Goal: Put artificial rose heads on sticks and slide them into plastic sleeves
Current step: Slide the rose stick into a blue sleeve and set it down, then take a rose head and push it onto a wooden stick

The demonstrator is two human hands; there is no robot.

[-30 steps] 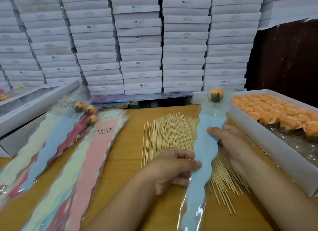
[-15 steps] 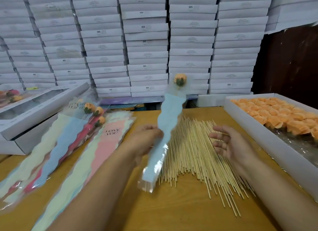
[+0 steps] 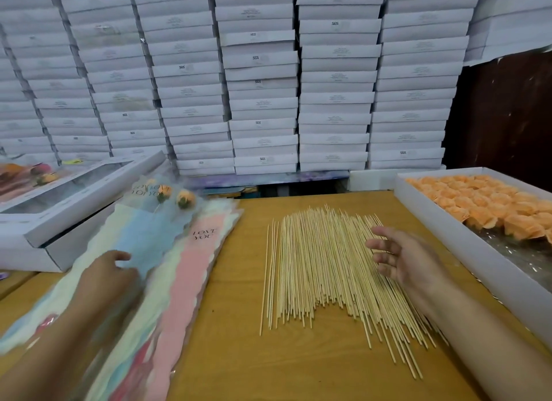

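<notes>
We have just laid the blue sleeved rose (image 3: 155, 236) on the pile at nine o'clock | left hand (image 3: 104, 272) resting on it, blurred, grip unclear | right hand (image 3: 400, 257) relaxed, empty, over sticks (image 3: 322, 266) | next rose due.

Evenly and softly lit, shadows faint, motion-blurred around the left hand (image 3: 103, 276), bowed by wide-angle distortion toward the edges.
</notes>
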